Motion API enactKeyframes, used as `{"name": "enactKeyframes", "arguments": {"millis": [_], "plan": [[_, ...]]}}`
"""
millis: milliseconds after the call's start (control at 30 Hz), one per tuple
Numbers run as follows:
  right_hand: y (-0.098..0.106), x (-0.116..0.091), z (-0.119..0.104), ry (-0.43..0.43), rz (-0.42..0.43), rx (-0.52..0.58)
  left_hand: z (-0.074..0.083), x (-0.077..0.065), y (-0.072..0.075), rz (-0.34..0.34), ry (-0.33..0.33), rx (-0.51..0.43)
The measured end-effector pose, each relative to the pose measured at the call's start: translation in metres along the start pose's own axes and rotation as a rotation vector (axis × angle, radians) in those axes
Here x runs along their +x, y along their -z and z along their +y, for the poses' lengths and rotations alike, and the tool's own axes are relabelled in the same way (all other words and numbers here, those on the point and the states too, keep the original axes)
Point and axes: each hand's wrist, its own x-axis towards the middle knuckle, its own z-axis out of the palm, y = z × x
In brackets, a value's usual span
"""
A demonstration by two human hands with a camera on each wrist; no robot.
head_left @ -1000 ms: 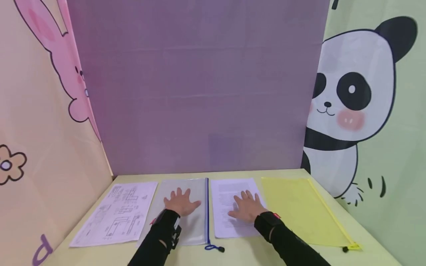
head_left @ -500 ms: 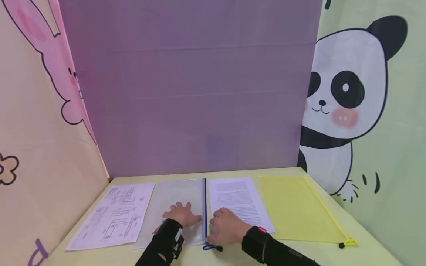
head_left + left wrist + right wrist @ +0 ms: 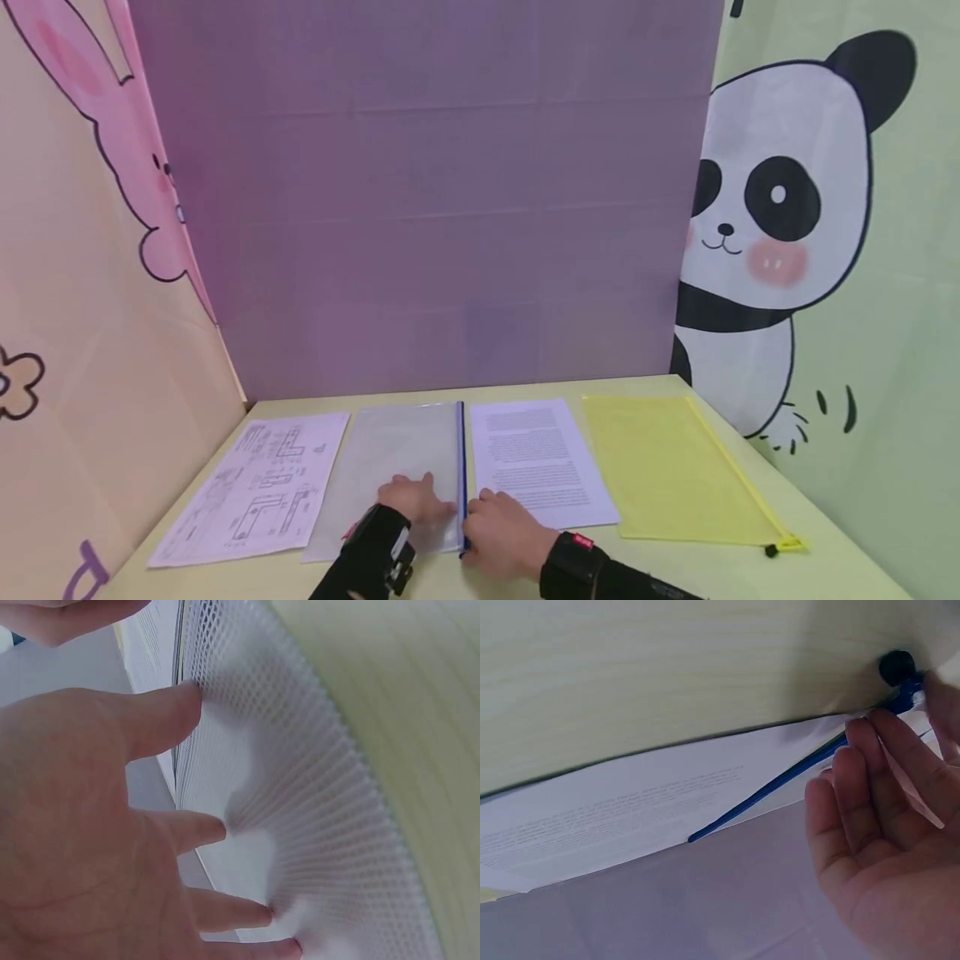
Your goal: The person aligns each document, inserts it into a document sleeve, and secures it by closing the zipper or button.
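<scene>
A clear mesh zip pouch [image 3: 397, 442] lies flat on the table, its dark blue zipper [image 3: 462, 467] running along the right edge. My left hand [image 3: 408, 500] rests on the pouch's near half with fingers spread; in the left wrist view the fingertips press into the mesh [image 3: 300, 802], the thumb beside the zipper. At the zipper's near end, my right hand [image 3: 506, 533] has its thumb and forefinger around the blue zipper pull [image 3: 909, 696], pinching it. A dark bead [image 3: 896, 667] sticks out beside these fingers. The other right fingers are curled.
Right of the pouch lies a sheet of printed text [image 3: 532, 458], then a yellow zip pouch [image 3: 675, 467]. A sheet with technical drawings [image 3: 255, 483] lies at the left. A purple panel [image 3: 465, 208] rises behind the table's back edge.
My right hand has gone from the printed sheet leftward and nearer to the zipper's near end, and pinches the pull there. The left hand has slid nearer along the mesh pouch.
</scene>
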Motion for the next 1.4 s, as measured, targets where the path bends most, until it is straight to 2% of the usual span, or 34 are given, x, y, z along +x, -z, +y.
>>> {"name": "enactKeyframes", "arguments": {"millis": [133, 267, 367, 500, 667, 733, 867, 1000, 1167, 1267, 1400], "plan": [[-0.006, 0.0, -0.002, 0.018, 0.051, -0.072, -0.002, 0.002, -0.001, -0.048, -0.02, 0.025], [-0.01, 0.001, -0.004, 0.004, 0.076, -0.076, -0.007, 0.007, 0.003, -0.144, -0.047, 0.025], [-0.009, 0.004, -0.004, -0.024, 0.06, 0.0, -0.009, 0.01, 0.007, -0.212, -0.05, 0.019], [-0.005, 0.008, -0.005, -0.066, 0.002, 0.159, -0.01, 0.012, 0.006, -0.24, -0.039, 0.001], [-0.003, 0.011, -0.008, -0.17, -0.094, 0.36, -0.01, 0.008, 0.005, -0.199, -0.028, -0.004], [-0.002, 0.012, -0.01, -0.234, -0.124, 0.441, -0.009, 0.004, 0.004, -0.16, -0.026, -0.006], [-0.001, 0.011, -0.013, -0.328, -0.157, 0.526, -0.007, -0.003, 0.0, -0.075, -0.021, 0.001], [0.002, 0.011, -0.013, -0.319, -0.176, 0.495, -0.007, -0.007, -0.003, -0.048, -0.026, -0.003], [0.004, 0.009, -0.015, -0.251, -0.184, 0.379, -0.011, -0.009, -0.006, -0.046, -0.058, -0.016], [0.001, 0.008, -0.016, -0.223, -0.195, 0.309, -0.013, -0.01, -0.008, -0.035, -0.085, -0.019], [-0.004, 0.007, -0.016, -0.185, -0.198, 0.274, -0.014, -0.012, -0.009, -0.052, -0.097, -0.033]]}}
